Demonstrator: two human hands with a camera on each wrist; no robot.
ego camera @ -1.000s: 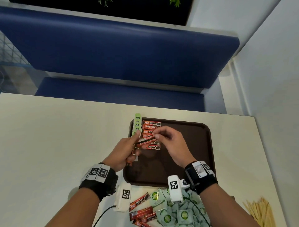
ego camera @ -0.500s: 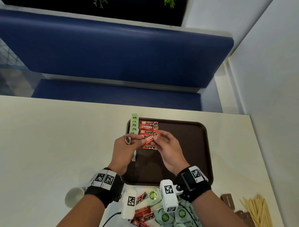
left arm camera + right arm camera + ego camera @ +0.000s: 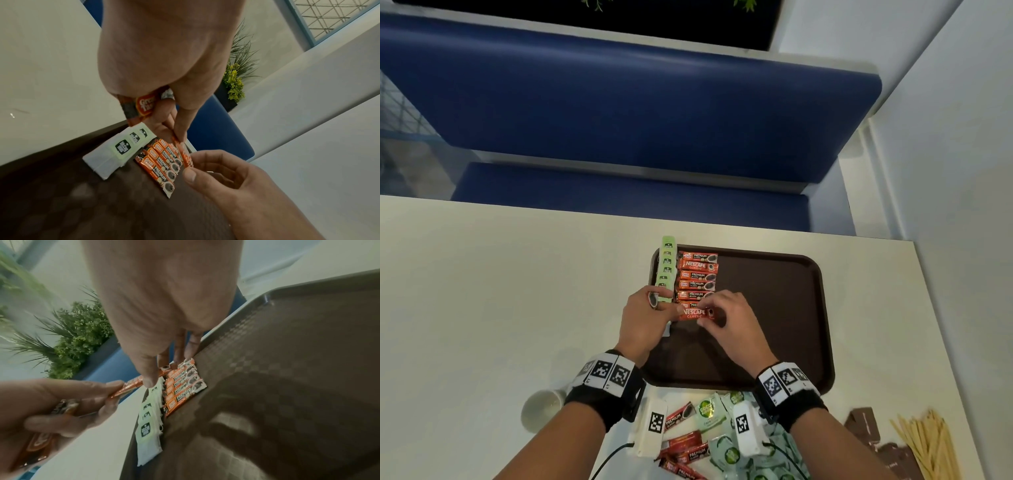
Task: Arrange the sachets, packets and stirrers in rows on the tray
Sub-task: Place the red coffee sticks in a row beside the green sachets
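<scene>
The brown tray [image 3: 767, 308] carries a column of pale green sachets [image 3: 667, 270] along its left edge and a column of red coffee sachets [image 3: 698, 275] beside it. At the near end of the red column both hands pinch one red Nescafe sachet [image 3: 694, 313], held level just over the tray. My left hand [image 3: 669, 308] pinches its left end and keeps a few more red sachets [image 3: 144, 105] curled in the palm. My right hand [image 3: 710, 317] pinches the right end with its thumb [image 3: 150, 379] and fingers.
Loose red sachets [image 3: 685, 445] and green packets [image 3: 726, 448] lie on the table in front of the tray. Wooden stirrers [image 3: 928, 448] and brown packets [image 3: 866, 425] are at the front right. A paper cup [image 3: 541, 407] lies front left. A blue bench [image 3: 619, 102] runs behind the table.
The red sachet passed between the hands has turned from tilted to level and come down to the near end of the red column. Both hands now pinch it.
</scene>
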